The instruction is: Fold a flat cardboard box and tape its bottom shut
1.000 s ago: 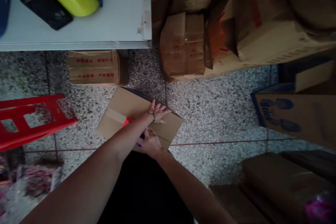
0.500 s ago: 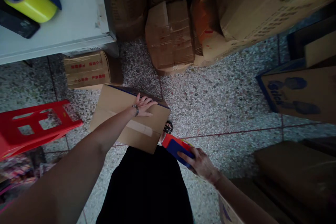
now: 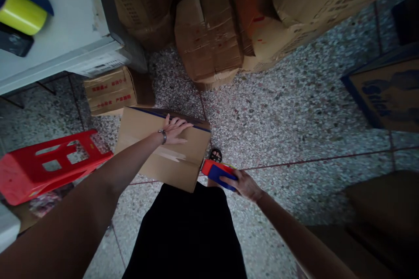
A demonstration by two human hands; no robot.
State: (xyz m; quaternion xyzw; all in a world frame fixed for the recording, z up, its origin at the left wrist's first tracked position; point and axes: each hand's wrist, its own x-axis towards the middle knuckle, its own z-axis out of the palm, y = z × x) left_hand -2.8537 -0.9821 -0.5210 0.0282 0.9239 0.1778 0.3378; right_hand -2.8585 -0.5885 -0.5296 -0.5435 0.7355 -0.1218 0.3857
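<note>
A brown cardboard box (image 3: pixel 183 163) stands tilted on the floor before my legs, with a pale shiny strip across its upper face. My left hand (image 3: pixel 175 130) lies flat on that face near its far edge, fingers spread, a watch or bracelet on the wrist. In my right hand (image 3: pixel 242 184) is a red and blue tape dispenser (image 3: pixel 222 175), gripped from its right side. The dispenser's front end is at the box's right edge; whether it touches is too dim to tell.
A red plastic stool (image 3: pixel 29 170) lies at left. Tape rolls (image 3: pixel 24 11) rest on a white table (image 3: pixel 75 4). A smaller carton (image 3: pixel 109 91) sits beside the box, larger cartons (image 3: pixel 209 35) behind. A printed carton (image 3: pixel 389 96) stands at right. My sandalled foot (image 3: pixel 215 155) shows beyond the dispenser.
The view has shifted slightly. My right hand and the tape dispenser sit a little higher in view, with the dispenser's front end still at the box's right edge. My left hand stays on the box.
</note>
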